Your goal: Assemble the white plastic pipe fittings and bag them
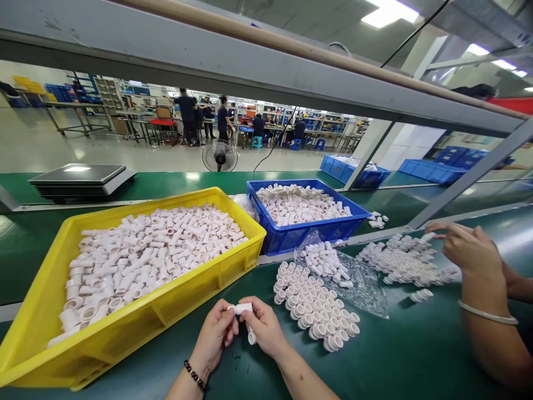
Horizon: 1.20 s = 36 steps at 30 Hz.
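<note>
Between the fingertips of both my hands is a white plastic pipe fitting [243,308], lying roughly level. My left hand [215,332] pinches its left end, and my right hand [265,328] grips the right end. A second white piece [252,338] pokes out below my right fingers; whether it is held or joined to the first is hidden. To the right of my hands, white fittings [313,305] stand upright in close rows on the green table [266,378]. Behind my left hand is a yellow bin [175,303] heaped with white tubular fittings [158,250].
A blue bin [306,232] of small white parts stands beyond, beside a clear plastic bag [362,283] with loose parts [325,260]. At right, a co-worker's hands [470,250] work over more fittings [406,258]. A scale [79,178] sits back left; a metal beam [266,66] crosses above.
</note>
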Available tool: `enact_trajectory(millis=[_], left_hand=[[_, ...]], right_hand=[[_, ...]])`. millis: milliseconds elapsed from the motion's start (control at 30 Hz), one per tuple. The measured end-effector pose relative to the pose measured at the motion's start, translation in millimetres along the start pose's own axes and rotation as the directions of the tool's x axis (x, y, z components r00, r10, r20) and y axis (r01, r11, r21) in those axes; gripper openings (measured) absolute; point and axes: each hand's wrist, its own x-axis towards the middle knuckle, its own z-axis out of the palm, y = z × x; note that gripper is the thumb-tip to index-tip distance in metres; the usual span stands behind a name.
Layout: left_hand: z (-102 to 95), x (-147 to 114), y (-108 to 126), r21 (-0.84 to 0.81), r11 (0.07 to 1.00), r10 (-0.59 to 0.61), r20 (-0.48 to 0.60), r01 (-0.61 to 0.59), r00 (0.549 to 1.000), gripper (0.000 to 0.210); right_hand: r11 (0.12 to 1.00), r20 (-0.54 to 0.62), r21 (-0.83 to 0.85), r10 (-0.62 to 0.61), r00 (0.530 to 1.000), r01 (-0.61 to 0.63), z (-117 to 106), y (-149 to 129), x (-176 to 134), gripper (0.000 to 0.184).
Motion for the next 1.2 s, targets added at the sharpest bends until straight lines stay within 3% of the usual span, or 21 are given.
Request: enact_trajectory(millis=[167, 333, 500, 667, 800, 900, 1000, 1100, 1167, 1200], left_hand=[[3.7, 0.3, 3.7, -0.038, 0.999, 0.006, -0.021, -0.007, 1.0, 0.016], [4.8, 0.6, 7.0, -0.05, 0.998, -0.039, 0.036, 0.041, 0.999, 0.019], [5.4, 0.3, 9.2, -0.033, 0.996, -0.08, -0.041, 0.079, 0.996, 0.037], [4.6, 1.7, 9.3, -0.033, 0.998, -0.064, -0.083, 0.061, 0.995, 0.039], [3.3, 1.9, 8.0, -0.003, 0.998, -0.055, -0.093, 0.055, 0.994, 0.033], [2.8, 1.7, 7.5, 0.002, 0.999, -0.049, -0.087, 0.049, 0.995, 0.03], [2.4, 2.3, 6.2, -0.003, 0.999, -0.045, -0.093, 0.045, 0.995, 0.029], [1.2, 4.0, 3.7, -0.002, 0.999, -0.032, -0.099, 0.032, 0.995, 0.028], [0.0, 5.7, 1.9, 0.002, 1.0, -0.006, -0.12, 0.006, 0.993, 0.028], [-0.7, 6.6, 1.2, 0.004, 1.0, 0.012, -0.138, -0.012, 0.99, 0.028]], right_hand=[[0.995, -0.028, -0.09, -0.033, 0.999, 0.03, 0.5, -5.5, 1.3, 0.021], [0.918, -0.088, -0.391, -0.111, 0.99, 0.069, -6.1, -40.1, -9.7, 0.02], [0.599, -0.013, -0.8, -0.08, 0.997, 0.037, -32.1, -80.3, -31.2, 0.019], [0.236, -0.173, -0.953, 0.096, 0.98, -0.191, -56.9, -79.9, -38.6, 0.022], [0.149, -0.199, -0.965, 0.122, 0.972, -0.216, -61.9, -69.7, -33.4, 0.019], [0.175, -0.201, -0.96, 0.12, 0.972, -0.22, -65.2, -70.7, -31.0, 0.02], [0.318, -0.234, -0.918, 0.04, 0.971, -0.235, -67.5, -81.8, -33.3, 0.023], [0.638, -0.255, -0.759, -0.102, 0.962, -0.133, -56.5, -91.0, -36.0, 0.017], [0.895, -0.282, -0.442, -0.077, 0.956, -0.058, -39.0, -86.6, -35.1, 0.015], [0.976, -0.276, -0.211, -0.004, 0.961, -0.056, -28.5, -80.2, -33.6, 0.018]])
